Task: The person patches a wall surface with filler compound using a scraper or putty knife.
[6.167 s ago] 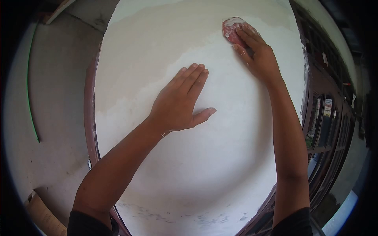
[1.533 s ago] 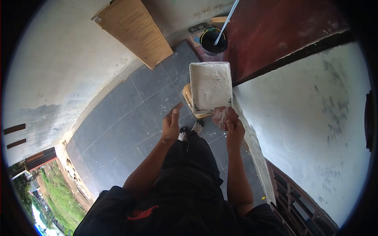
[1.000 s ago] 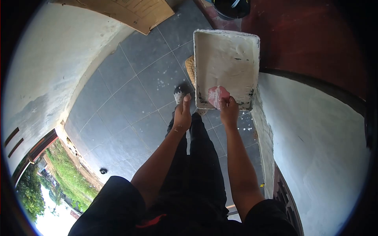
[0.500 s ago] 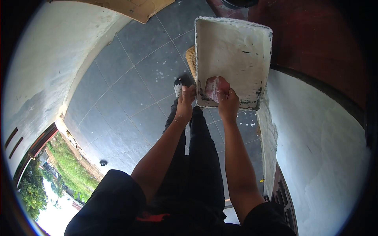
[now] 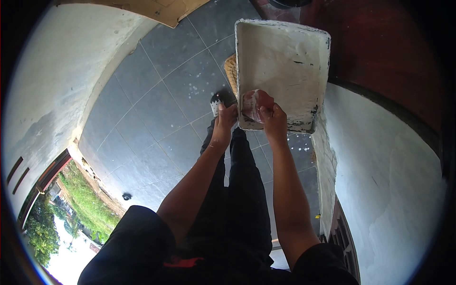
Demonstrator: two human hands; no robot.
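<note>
A large rectangular tray [image 5: 289,52], whitish inside with dark chipped marks and rough edges, is in front of me. My left hand [image 5: 226,118] is closed on its near-left rim, thumb on top. In my right hand [image 5: 274,118] is a flat reddish scraper-like piece [image 5: 259,102], smeared with white. That piece lies over the tray's near-left corner, and whether it touches the bottom is hard to tell. Pale, wet-looking paint or paste coats the tray's inside.
Grey floor tiles [image 5: 156,104] carry white spatters. White walls rise on the left [image 5: 85,52] and right [image 5: 380,156]. Cardboard [image 5: 161,9] lies at the far left, and a tan woven item [image 5: 231,71] shows beside the tray. A dark red surface [image 5: 380,42] is at the far right.
My right hand has moved slightly left with the reddish piece, which has turned and shows more red and less white. My left hand keeps its hold on the rim.
</note>
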